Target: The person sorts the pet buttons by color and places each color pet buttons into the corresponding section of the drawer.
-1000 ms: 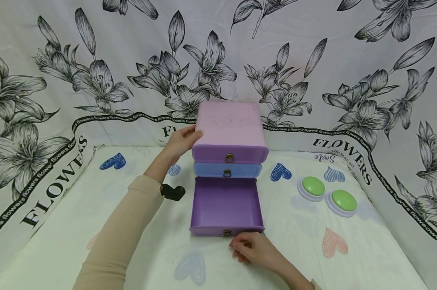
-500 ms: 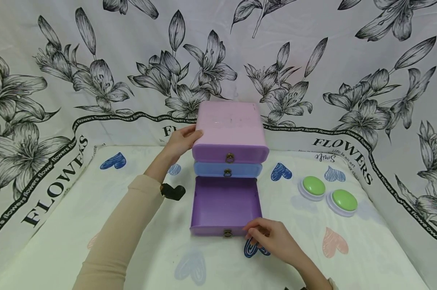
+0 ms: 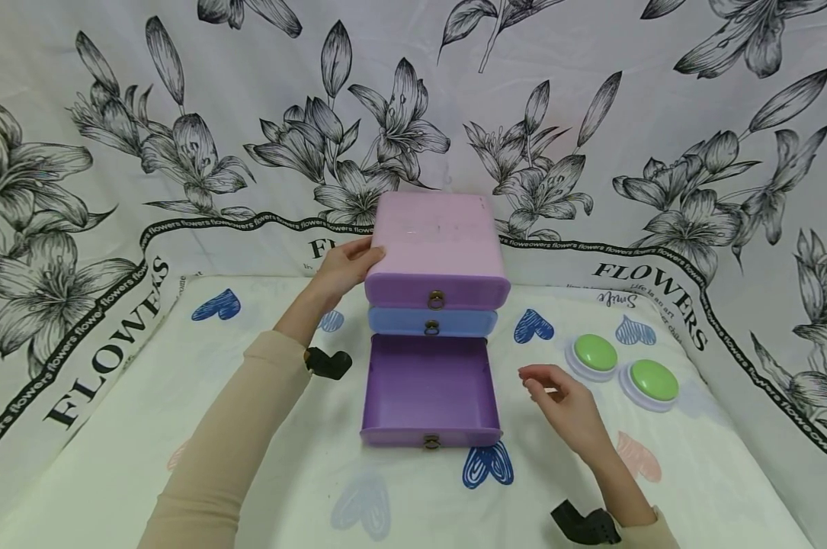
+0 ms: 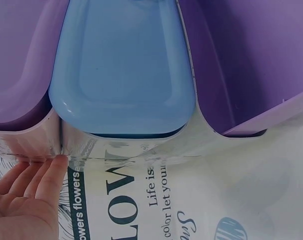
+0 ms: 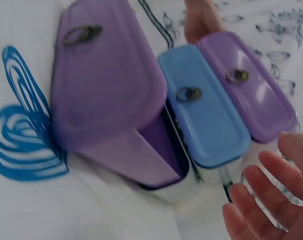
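Note:
A small three-drawer cabinet point(image 3: 437, 232) with a pink top stands in the middle in the head view. Its bottom purple drawer point(image 3: 430, 385) is pulled out and bare inside. Above it, the blue drawer point(image 3: 399, 322) and the upper purple drawer point(image 3: 399, 291) are closed, each with a brass ring pull. My left hand point(image 3: 341, 268) rests on the cabinet's left side near the top, thumb over the upper edge; in the left wrist view its straight fingers point(image 4: 51, 180) touch the side wall. My right hand point(image 3: 569, 408) hangs with relaxed fingers to the right of the drawer, holding nothing.
Two green push buttons, one nearer point(image 3: 653, 379) and one farther point(image 3: 594, 352), stand on pale bases to the right of my right hand. A heart-print cloth point(image 3: 303, 488) covers the surface. Behind the cabinet hangs a flower-print curtain point(image 3: 276, 69).
My right hand has left the front of the bottom drawer and moved right and away, towards the green buttons. The drawer stays pulled out. My left hand has stayed on the cabinet.

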{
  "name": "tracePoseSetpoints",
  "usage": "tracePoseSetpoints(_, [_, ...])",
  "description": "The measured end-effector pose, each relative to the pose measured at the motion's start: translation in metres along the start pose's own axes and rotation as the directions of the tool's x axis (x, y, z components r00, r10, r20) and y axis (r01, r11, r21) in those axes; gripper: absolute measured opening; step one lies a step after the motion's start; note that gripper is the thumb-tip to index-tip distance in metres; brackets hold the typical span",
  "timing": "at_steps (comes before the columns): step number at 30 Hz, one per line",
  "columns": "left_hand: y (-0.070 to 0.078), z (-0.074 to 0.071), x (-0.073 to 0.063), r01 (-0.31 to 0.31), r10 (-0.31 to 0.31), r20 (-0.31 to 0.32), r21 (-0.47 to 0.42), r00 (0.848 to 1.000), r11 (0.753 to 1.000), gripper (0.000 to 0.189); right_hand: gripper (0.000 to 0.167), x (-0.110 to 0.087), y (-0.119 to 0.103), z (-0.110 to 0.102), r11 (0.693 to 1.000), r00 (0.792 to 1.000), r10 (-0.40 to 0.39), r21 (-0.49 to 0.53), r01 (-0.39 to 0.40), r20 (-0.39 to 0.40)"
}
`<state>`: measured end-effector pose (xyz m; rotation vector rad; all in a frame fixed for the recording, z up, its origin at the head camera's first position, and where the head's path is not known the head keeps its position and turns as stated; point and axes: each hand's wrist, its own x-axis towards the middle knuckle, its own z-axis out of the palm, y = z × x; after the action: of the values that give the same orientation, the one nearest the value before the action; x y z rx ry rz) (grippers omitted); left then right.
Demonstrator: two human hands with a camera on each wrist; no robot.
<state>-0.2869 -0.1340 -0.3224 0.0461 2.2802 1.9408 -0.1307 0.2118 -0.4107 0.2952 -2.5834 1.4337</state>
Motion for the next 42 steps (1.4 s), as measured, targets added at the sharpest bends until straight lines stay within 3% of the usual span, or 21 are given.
tracePoseSetpoints(7, [0.002, 0.000, -0.001, 0.001, -0.001, -0.003, 0.002, 1.000, 1.000, 0.064, 0.033, 0.019, 0.027, -0.021, 0.995, 0.981, 0.074, -0.048, -0.083, -0.178])
tracePoseSetpoints(16, [0.000, 0.001, -0.001, -0.004, 0.004, 0.004, 0.003, 1.000, 1.000, 0.064, 0.050, 0.038, 0.051, -0.040, 0.979, 0.921, 0.187, -0.013, -0.204, -0.342])
tracePoseSetpoints(21, [0.000, 0.001, -0.001, -0.008, 0.008, 0.000, 0.008, 1.000, 1.000, 0.064, 0.060, 0.042, 0.065, -0.049, 0.963, 0.907, 0.236, -0.037, -0.266, -0.348])
tracePoseSetpoints(31, [-0.001, 0.001, -0.001, -0.006, 0.006, -0.002, -0.001, 1.000, 1.000, 0.064, 0.071, 0.045, 0.091, -0.060, 0.900, 0.875, 0.318, -0.173, -0.399, -0.366])
tracePoseSetpoints(42, [-0.001, 0.000, 0.000, -0.002, 0.002, -0.008, -0.002, 1.000, 1.000, 0.064, 0.087, 0.054, 0.104, -0.058, 0.843, 0.871, 0.420, -0.245, -0.478, -0.255])
